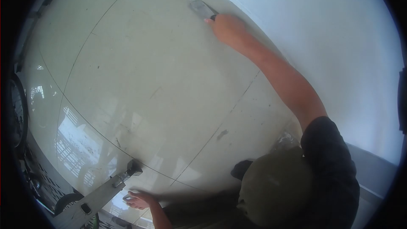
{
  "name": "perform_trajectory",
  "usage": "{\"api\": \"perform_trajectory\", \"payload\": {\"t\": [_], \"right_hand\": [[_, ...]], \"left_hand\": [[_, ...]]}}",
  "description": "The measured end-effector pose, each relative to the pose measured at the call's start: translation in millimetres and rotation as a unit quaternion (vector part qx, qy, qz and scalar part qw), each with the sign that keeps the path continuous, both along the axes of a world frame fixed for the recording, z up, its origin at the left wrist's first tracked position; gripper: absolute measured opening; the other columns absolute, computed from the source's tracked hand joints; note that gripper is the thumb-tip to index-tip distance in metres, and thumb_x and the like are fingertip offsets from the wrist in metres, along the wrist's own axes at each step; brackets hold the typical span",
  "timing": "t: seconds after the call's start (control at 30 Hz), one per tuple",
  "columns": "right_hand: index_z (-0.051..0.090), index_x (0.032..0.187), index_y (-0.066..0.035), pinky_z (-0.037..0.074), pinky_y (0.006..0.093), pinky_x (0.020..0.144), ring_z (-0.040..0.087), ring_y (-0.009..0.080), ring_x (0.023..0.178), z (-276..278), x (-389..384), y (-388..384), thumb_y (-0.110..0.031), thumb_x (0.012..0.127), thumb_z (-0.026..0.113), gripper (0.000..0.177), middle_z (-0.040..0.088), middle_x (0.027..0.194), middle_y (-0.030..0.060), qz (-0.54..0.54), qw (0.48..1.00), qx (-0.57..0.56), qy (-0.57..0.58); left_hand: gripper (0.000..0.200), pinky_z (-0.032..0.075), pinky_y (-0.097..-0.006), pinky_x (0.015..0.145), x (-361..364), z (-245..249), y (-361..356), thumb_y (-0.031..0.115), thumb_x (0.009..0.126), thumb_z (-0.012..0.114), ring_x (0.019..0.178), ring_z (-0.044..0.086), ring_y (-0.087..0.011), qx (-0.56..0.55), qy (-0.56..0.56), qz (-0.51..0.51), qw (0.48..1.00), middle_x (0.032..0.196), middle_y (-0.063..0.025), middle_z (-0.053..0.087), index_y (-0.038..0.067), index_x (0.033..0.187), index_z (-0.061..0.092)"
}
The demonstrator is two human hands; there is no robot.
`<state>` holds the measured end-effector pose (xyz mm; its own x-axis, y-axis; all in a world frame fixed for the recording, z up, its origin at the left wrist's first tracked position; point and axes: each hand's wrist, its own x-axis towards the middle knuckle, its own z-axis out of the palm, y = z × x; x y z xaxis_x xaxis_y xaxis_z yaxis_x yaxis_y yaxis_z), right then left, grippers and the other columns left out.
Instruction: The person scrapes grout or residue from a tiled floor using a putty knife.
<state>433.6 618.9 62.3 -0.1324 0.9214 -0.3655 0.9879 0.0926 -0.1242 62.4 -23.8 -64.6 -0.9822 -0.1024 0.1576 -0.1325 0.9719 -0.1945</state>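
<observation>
My right hand (229, 27) reaches far out along the foot of the wall, fingers closed around the dark handle of a putty knife (200, 6). Its broad flat blade lies low against the floor tiles (161, 76), close to the wall's edge, with pale crumbs and scrapings just beyond the tip. Low in the view, my left hand (141, 200) is near the floor beside a metal leg, its fingers curled in. Something pale shows at those fingertips; I cannot tell what it is.
The white wall (339, 46) runs along the right. A metal leg with a dark foot (135, 167) stands at the lower left, with wheels (18, 110) at the left edge. My bent knee (275, 186) fills the lower right. A whitish residue patch (285, 139) lies beside it.
</observation>
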Motion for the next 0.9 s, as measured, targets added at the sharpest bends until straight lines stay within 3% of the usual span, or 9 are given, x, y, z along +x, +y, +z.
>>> {"api": "perform_trajectory", "payload": {"t": [0.1, 0.23, 0.3, 0.43, 0.53, 0.63, 0.77, 0.9], "right_hand": [[0.073, 0.098, 0.001, 0.056, 0.0512, 0.082, 0.072, 0.0409, 0.092, 2.1, 5.1, -18.2, -0.047, 0.107, 0.046, 0.056, 0.073, 0.098, 0.0226, -0.040, 0.999, -0.004, 0.009], [0.072, 0.099, 0.001, 0.056, 0.0516, 0.081, 0.071, 0.0427, 0.090, -10.2, 12.3, -27.8, -0.047, 0.107, 0.045, 0.056, 0.073, 0.094, 0.0227, 0.004, 0.999, 0.026, -0.019], [0.071, 0.100, 0.001, 0.055, 0.0521, 0.079, 0.070, 0.0435, 0.089, -5.1, -16.3, -13.6, -0.048, 0.107, 0.045, 0.056, 0.073, 0.092, 0.0229, -0.076, 0.994, -0.081, -0.013], [0.071, 0.099, 0.001, 0.054, 0.0532, 0.077, 0.070, 0.0435, 0.090, 3.0, 42.6, -44.2, -0.048, 0.107, 0.045, 0.056, 0.073, 0.093, 0.0236, -0.029, 0.999, 0.024, -0.030], [0.071, 0.097, 0.001, 0.054, 0.0529, 0.076, 0.070, 0.0437, 0.088, 15.2, 92.4, -116.6, -0.046, 0.107, 0.048, 0.053, 0.072, 0.093, 0.0239, -0.063, 0.995, -0.012, -0.073], [0.071, 0.095, 0.001, 0.054, 0.0526, 0.076, 0.069, 0.0441, 0.088, 16.4, 102.5, -136.9, -0.045, 0.106, 0.049, 0.052, 0.072, 0.094, 0.0244, -0.066, 0.994, -0.007, -0.084], [0.070, 0.093, 0.003, 0.054, 0.0531, 0.077, 0.069, 0.0451, 0.088, 3.5, 54.4, -77.5, -0.045, 0.106, 0.050, 0.054, 0.071, 0.092, 0.0262, -0.062, 0.997, -0.013, -0.035], [0.068, 0.092, 0.005, 0.055, 0.0534, 0.076, 0.070, 0.0456, 0.085, 12.0, 64.2, -103.1, -0.044, 0.105, 0.051, 0.054, 0.071, 0.089, 0.0261, -0.046, 0.999, 0.007, -0.012]], "left_hand": [[0.077, 0.035, -0.0581, 0.110, -5.4, -1.3, 3.6, 0.072, 0.102, 0.029, 0.142, 0.042, -0.0371, 0.029, 0.028, -0.008, 0.999, 0.158, -0.0144, 0.038, 0.019, 0.158, 0.034], [0.078, 0.036, -0.0582, 0.109, 10.7, 5.1, 12.7, 0.071, 0.102, 0.029, 0.142, 0.041, -0.0375, 0.015, 0.013, -0.014, 1.000, 0.157, -0.0153, 0.038, 0.017, 0.158, 0.035], [0.080, 0.035, -0.0582, 0.110, 5.3, 8.6, 9.3, 0.071, 0.102, 0.028, 0.142, 0.041, -0.0375, 0.039, 0.000, -0.015, 0.999, 0.157, -0.0157, 0.038, 0.015, 0.158, 0.035], [0.080, 0.032, -0.0574, 0.113, 7.6, 6.0, 10.7, 0.071, 0.102, 0.028, 0.144, 0.038, -0.0375, 0.036, 0.007, -0.021, 0.999, 0.158, -0.0172, 0.038, 0.014, 0.159, 0.034], [0.080, 0.030, -0.0575, 0.114, 4.5, 4.0, 7.1, 0.071, 0.102, 0.030, 0.146, 0.037, -0.0365, 0.052, 0.004, -0.015, 0.999, 0.159, -0.0175, 0.036, 0.015, 0.159, 0.034], [0.079, 0.030, -0.0582, 0.114, 4.7, 4.8, -0.1, 0.071, 0.102, 0.029, 0.146, 0.037, -0.0361, 0.063, 0.000, -0.026, 0.998, 0.159, -0.0171, 0.035, 0.017, 0.159, 0.033], [0.079, 0.031, -0.0581, 0.113, 7.3, 5.3, 7.6, 0.071, 0.102, 0.029, 0.145, 0.037, -0.0368, 0.060, -0.008, -0.014, 0.998, 0.160, -0.0163, 0.034, 0.017, 0.160, 0.031], [0.079, 0.031, -0.0587, 0.112, -5.5, -11.6, -7.5, 0.072, 0.101, 0.030, 0.144, 0.038, -0.0364, 0.020, 0.010, 0.005, 1.000, 0.158, -0.0161, 0.036, 0.019, 0.160, 0.032]]}}
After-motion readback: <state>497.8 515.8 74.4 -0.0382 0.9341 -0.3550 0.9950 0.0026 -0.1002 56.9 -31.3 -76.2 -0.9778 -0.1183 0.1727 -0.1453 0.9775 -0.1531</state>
